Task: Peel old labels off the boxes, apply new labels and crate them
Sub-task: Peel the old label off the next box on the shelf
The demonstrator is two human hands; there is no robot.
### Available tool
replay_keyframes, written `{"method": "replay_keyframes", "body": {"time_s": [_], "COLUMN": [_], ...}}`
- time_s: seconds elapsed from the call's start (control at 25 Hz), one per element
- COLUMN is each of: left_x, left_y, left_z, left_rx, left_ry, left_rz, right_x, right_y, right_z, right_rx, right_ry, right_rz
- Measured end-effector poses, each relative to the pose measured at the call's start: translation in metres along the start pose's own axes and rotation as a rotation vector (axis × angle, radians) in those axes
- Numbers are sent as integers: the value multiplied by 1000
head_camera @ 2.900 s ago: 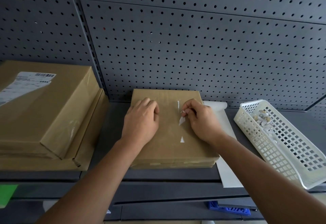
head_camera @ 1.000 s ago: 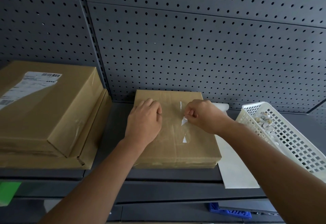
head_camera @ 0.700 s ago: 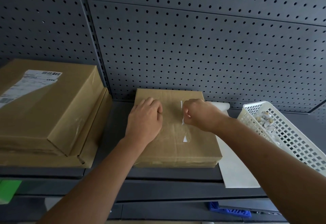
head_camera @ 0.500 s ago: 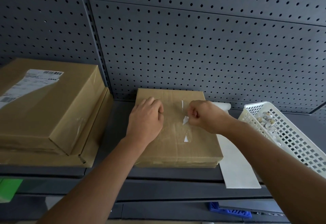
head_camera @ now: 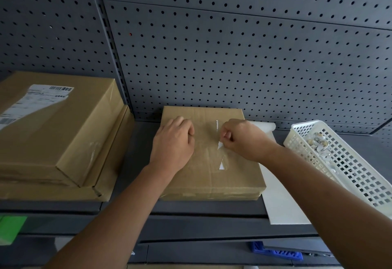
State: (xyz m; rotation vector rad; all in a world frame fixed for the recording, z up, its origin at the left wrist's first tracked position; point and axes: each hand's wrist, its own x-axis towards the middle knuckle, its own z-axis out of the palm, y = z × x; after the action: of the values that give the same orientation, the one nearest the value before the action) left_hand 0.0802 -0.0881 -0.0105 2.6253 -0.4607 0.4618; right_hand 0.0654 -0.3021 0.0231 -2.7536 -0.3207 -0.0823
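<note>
Rolling tighter than earlier, the right hand (head_camera: 244,139) kept its grip pinched on a white label scrap (head_camera: 220,145) mid-top of the box (head_camera: 212,177); the left hand (head_camera: 172,143), curled closed, braced that box's left side. Peeling was the step; next it wanted a slow, low pull

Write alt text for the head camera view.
The right hand pinches a white label scrap on a flat brown cardboard box that the left hand presses down on a grey shelf. A white plastic basket holding peeled scraps sits right; a labelled cardboard box tops a stack left.

shipping label (head_camera: 36,101) print unreadable | white basket (head_camera: 358,175) cut by right edge
</note>
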Motion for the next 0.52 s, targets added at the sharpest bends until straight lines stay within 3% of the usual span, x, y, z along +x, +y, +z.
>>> {"method": "replay_keyframes", "body": {"time_s": [0.24,0.52], "left_x": [-1,0], "left_y": [1,0], "left_z": [0,-1], "left_rx": [11,-2], "left_ry": [-12,-5], "left_rz": [-2,-2], "right_x": [16,6], "right_y": [-17,-7], "right_z": [-8,-8], "right_rx": [-318,-66], "right_ry": [-206,-150], "right_rz": [3,28]}}
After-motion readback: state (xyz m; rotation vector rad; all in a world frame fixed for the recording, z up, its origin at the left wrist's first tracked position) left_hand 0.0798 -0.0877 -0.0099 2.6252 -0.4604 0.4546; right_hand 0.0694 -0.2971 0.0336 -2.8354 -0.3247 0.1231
